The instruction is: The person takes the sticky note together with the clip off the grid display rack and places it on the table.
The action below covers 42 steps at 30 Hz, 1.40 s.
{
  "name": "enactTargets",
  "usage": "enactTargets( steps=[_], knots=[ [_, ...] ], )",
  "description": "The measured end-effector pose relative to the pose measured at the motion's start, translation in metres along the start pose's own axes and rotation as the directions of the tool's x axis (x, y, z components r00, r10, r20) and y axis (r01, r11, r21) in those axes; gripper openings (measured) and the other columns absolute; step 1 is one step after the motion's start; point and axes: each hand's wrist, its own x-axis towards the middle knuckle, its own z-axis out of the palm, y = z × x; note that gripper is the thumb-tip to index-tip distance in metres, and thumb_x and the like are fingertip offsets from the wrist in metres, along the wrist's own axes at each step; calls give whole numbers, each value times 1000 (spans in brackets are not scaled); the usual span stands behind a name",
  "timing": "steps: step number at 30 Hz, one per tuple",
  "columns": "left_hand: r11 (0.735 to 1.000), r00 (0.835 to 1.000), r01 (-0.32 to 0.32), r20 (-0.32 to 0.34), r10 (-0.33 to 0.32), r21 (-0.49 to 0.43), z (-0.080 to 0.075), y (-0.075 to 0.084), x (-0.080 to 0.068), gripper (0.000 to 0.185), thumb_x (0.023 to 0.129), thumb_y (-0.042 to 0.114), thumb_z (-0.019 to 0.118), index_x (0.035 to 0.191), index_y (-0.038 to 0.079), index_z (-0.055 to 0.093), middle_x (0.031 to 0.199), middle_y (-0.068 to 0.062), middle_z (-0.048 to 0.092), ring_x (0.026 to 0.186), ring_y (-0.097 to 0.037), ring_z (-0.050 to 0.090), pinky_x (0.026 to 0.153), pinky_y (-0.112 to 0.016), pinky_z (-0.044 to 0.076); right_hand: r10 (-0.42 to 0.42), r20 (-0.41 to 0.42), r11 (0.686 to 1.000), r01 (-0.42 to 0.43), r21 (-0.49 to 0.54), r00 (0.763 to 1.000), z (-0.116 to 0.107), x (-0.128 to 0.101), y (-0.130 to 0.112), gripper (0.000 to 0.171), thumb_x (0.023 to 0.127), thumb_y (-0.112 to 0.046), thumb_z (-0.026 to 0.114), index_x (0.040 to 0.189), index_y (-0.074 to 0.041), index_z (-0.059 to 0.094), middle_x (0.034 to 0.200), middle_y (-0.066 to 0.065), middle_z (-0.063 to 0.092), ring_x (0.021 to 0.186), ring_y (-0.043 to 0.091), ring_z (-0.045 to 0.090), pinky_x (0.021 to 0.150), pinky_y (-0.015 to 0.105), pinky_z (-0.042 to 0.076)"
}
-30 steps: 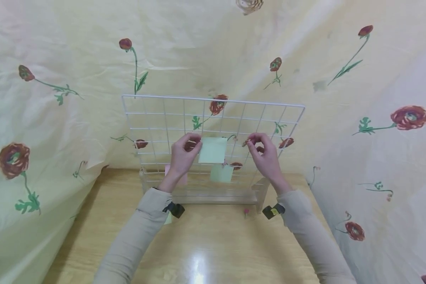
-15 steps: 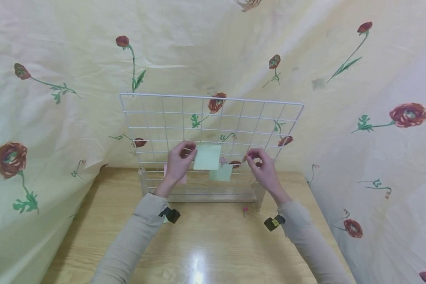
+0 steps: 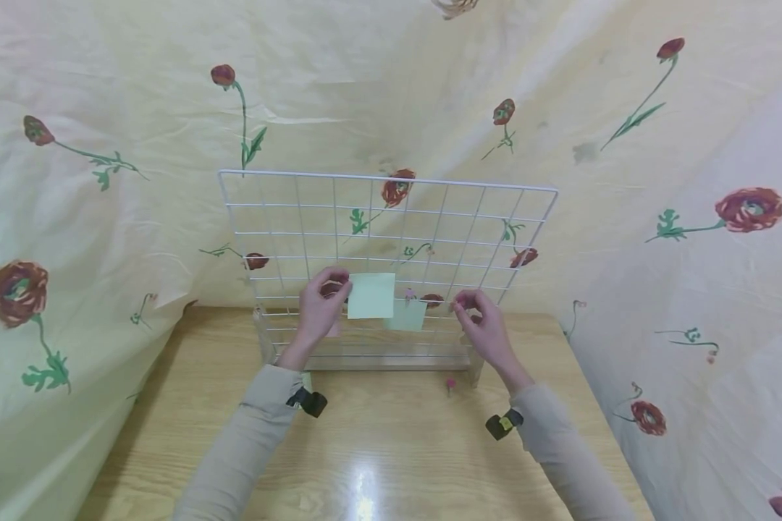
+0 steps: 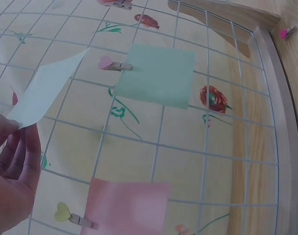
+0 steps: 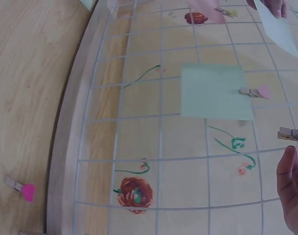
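A white wire grid panel stands upright in a wooden base at the back of the table. My left hand pinches a pale green paper note by its left edge and holds it in front of the grid; the same note juts up from my fingers in the left wrist view. To the right, my right hand pinches a small wooden clip close to the wires. A darker green note hangs on the grid under a pink heart clip.
A pink note with a yellow heart clip hangs low on the grid's left side. A loose pink heart clip lies on the wooden table before the base. Flowered cloth surrounds the table on three sides.
Both hands have come down along the grid toward its lower rows. The pale green note has moved down and slightly left with my left hand.
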Motion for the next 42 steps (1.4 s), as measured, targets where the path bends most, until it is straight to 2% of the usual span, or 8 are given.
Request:
enactTargets(
  steps=[8,10,16,22,28,33,39,42],
  knots=[
    [999,999,35,6,-35,-15,-11,-6,-4,18,89,-6,63,107,-9,62,103,-24,61,90,-32,62,79,-20,53,24,27,1000,-24,12,999,0,-5,10,18,91,8,58,107,17,55,99,26,61,87,23,57,55,17,50],
    [999,999,48,13,-48,-14,-14,2,-7,19,89,-7,62,108,-11,61,104,-26,60,91,-33,61,79,-19,52,26,32,1000,-26,10,999,-1,-6,13,17,91,8,59,106,16,55,98,25,62,86,25,59,55,21,53],
    [999,999,42,-5,-42,17,-21,-10,-11,18,89,-7,63,106,-8,63,101,-23,62,87,-23,60,79,-22,53,46,52,999,-46,15,998,-3,-10,22,18,91,6,60,106,16,56,97,27,62,85,34,61,59,30,57],
    [999,999,47,-24,-46,21,-25,-20,-14,16,88,-8,64,104,-7,64,97,-19,62,84,-19,61,76,-20,53,54,59,998,-55,12,997,-5,-18,28,17,91,8,59,105,17,56,99,30,60,85,43,62,61,23,56],
    [999,999,30,-33,-28,38,-29,-27,-17,16,86,-10,64,102,-9,64,96,-19,64,80,-14,61,75,-19,54,47,81,998,-51,44,996,-3,-26,45,17,90,10,58,105,17,54,97,28,60,82,41,63,58,32,58],
    [997,998,62,-37,-60,44,-32,-30,-22,13,87,-9,64,100,-10,63,96,-21,64,80,-14,62,74,-19,54,49,89,997,-54,49,995,-3,-29,58,17,90,10,58,107,15,54,99,29,60,83,44,62,59,37,59],
    [995,995,102,-24,-101,19,-34,-35,-29,15,87,-9,64,102,-13,62,99,-26,62,82,-17,63,75,-17,54,111,85,993,-113,26,990,-4,-32,50,16,90,10,58,106,15,56,99,31,59,86,50,60,61,32,58],
    [993,993,114,-26,-114,15,-35,-38,-32,17,88,-9,63,105,-13,62,99,-26,61,82,-16,62,74,-17,54,144,89,989,-146,24,986,-5,-35,50,16,91,10,57,106,16,55,100,31,59,87,50,59,64,40,59]
  ],
)
